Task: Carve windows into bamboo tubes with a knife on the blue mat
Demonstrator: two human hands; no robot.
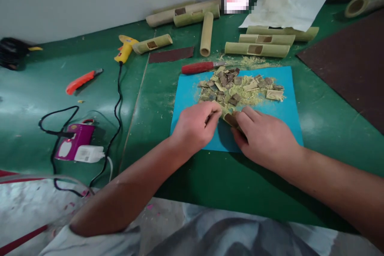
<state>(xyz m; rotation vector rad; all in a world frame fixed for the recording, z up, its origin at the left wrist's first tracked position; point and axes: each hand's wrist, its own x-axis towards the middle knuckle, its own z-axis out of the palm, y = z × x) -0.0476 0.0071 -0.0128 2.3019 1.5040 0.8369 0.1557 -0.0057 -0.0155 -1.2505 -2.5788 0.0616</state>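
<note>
Between my two hands a short bamboo tube (226,115) with a dark rectangular opening lies slanted above a blue sheet (285,120). My left hand (196,123) is closed at its upper left end, thumb and fingers pinched together; the fingertips are partly hidden. Wrapped round the lower right end is my right hand (264,134), covering much of the tube. Just beyond the hands is a heap of cut bamboo chips, dark square pieces (234,99) and pale sawdust (250,97). A red-handled knife (198,67) lies at the sheet's far edge.
Several bamboo tubes (256,49) with cut openings lie along the back. Left are a yellow glue gun (127,49) with a black cord, an orange cutter (80,83) and a purple power strip (75,140). Brown sheet material (354,60) lies right, white paper (285,4) behind.
</note>
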